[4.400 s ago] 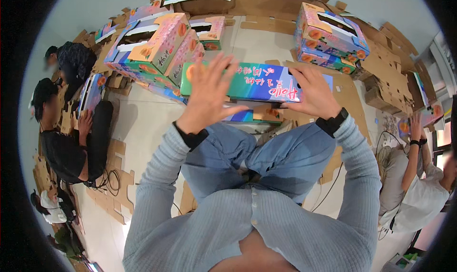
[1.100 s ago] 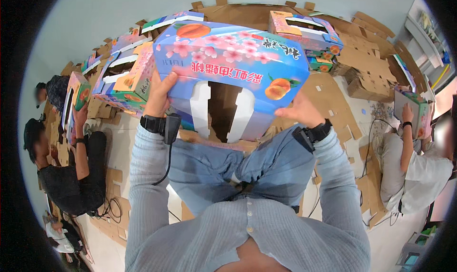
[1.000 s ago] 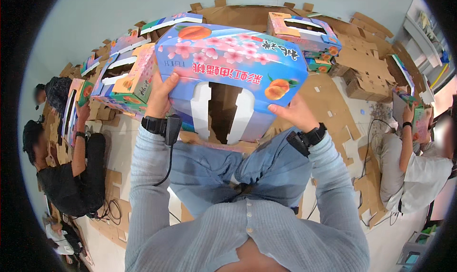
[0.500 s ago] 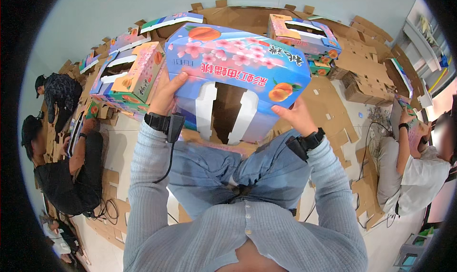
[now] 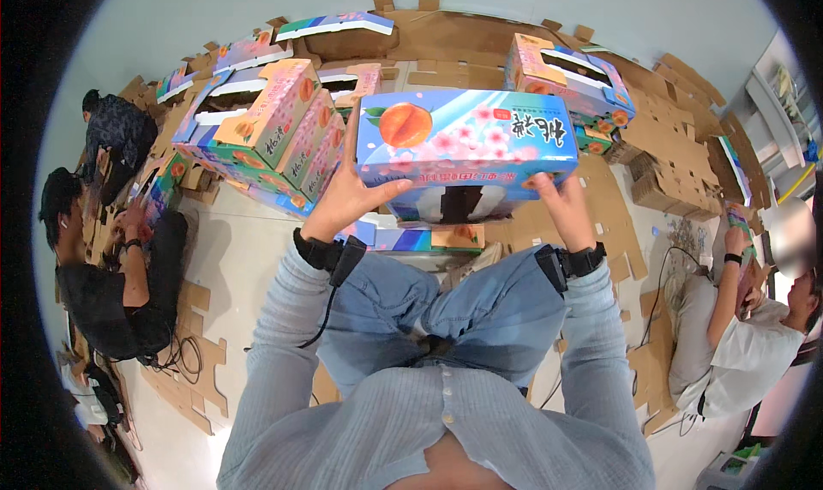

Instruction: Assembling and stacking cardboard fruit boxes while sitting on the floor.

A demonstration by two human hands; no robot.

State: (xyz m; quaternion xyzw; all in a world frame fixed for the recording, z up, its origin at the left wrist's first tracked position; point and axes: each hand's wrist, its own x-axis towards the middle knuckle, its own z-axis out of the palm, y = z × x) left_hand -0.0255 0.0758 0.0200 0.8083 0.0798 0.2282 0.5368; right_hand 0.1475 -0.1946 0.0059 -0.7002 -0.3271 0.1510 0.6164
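Observation:
A blue cardboard fruit carton [image 5: 463, 138], printed with peaches and pink blossoms, is held up in front of me above my knees. My left hand [image 5: 356, 194] grips its left end, thumb along the lower edge. The right hand [image 5: 566, 211], slightly blurred, grips the lower right corner. The carton is tilted with a printed side upward. Its dark cut-out with white flaps shows foreshortened below that side. Under it, near my knees, lies another printed carton [image 5: 411, 239], partly covered.
Finished-looking cartons stand stacked at the left [image 5: 249, 121] and at the far right [image 5: 570, 74]. Flattened brown cardboard [image 5: 669, 138] lies piled to the right. Seated people work at the left [image 5: 111, 293] and right [image 5: 746, 336]. A cable [image 5: 184, 361] lies on the left floor.
The carton has tipped so its cut-out side is foreshortened and its printed side faces up. Both hands moved with it, and a carton beneath has come into view.

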